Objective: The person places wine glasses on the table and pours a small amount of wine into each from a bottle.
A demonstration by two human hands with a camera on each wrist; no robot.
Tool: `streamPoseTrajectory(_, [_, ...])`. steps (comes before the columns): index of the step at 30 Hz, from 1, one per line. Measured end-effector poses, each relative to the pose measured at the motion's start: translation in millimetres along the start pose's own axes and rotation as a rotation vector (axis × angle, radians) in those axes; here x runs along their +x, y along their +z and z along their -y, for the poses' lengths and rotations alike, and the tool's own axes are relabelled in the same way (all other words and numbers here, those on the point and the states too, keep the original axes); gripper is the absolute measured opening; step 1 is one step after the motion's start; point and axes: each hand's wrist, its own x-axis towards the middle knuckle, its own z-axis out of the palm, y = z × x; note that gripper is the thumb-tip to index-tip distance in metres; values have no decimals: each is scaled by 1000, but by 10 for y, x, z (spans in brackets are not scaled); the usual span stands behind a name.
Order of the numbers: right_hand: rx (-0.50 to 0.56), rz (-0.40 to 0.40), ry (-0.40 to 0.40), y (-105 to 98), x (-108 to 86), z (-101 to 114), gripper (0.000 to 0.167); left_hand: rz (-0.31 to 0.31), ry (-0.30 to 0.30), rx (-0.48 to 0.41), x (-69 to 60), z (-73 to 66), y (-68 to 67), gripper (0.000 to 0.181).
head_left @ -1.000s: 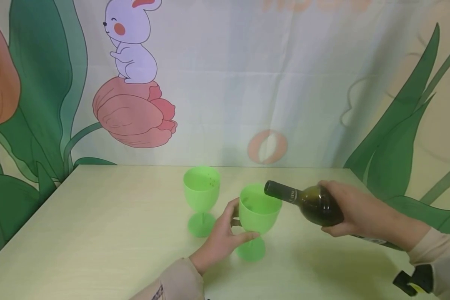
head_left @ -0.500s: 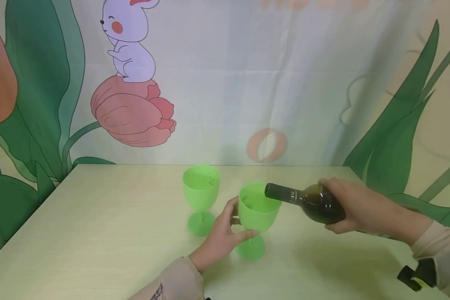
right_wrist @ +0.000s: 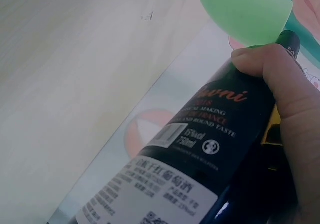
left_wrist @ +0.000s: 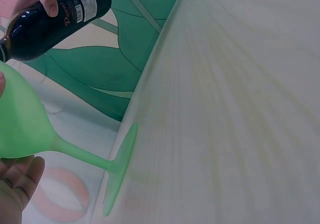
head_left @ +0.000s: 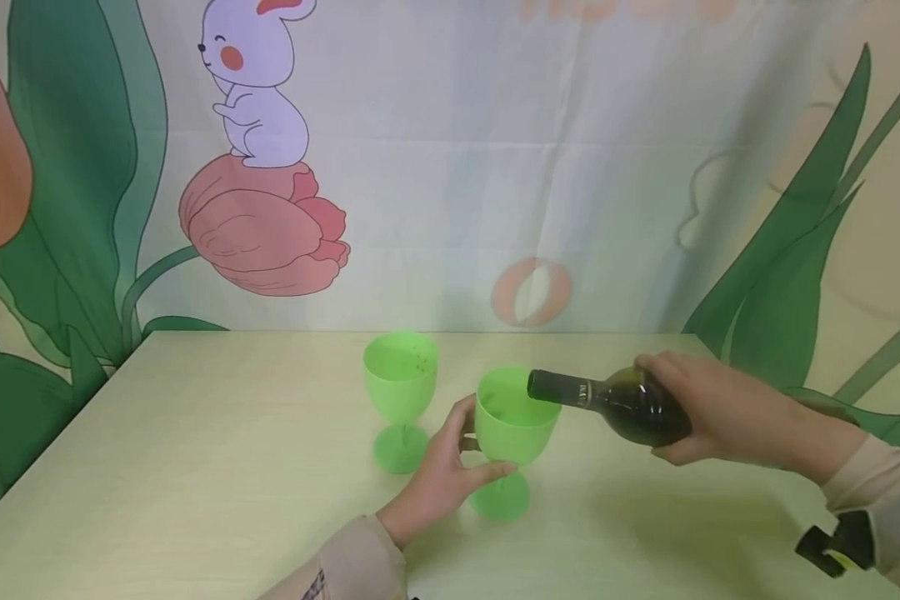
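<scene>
Fingers and thumb of my left hand [head_left: 446,467] hold a light green goblet [head_left: 517,417] low on its bowl; its foot [left_wrist: 120,171] stands on the table. My right hand [head_left: 708,408] grips a dark wine bottle [head_left: 637,408] by its body, tipped close to level. The bottle's capped-looking black neck [head_left: 562,388] reaches over the goblet's right rim. No liquid shows at its mouth. In the right wrist view the thumb [right_wrist: 255,61] lies across the bottle's printed label [right_wrist: 185,184]. Behind and left stands a second green goblet [head_left: 401,379], touched by neither hand.
The pale wooden table [head_left: 195,467] runs back to a hanging cloth [head_left: 435,167] printed with a rabbit, tulips and leaves. Small dark specks mark the inside of the second goblet. A black device [head_left: 840,542] is on the right sleeve.
The bottle's base end has risen a little, so it lies nearer level, with its neck still over the goblet's rim. My left hand and both goblets keep their places.
</scene>
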Motion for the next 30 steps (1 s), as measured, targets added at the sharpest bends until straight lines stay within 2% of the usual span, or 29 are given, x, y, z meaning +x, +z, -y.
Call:
streamPoseTrajectory(14, [-25, 10, -19, -37, 13, -21, 78, 1, 19, 6, -6, 9, 3, 77])
streamPoseTrajectory(30, [-48, 31, -27, -88, 40, -25, 77, 6, 9, -8, -16, -1, -1, 78])
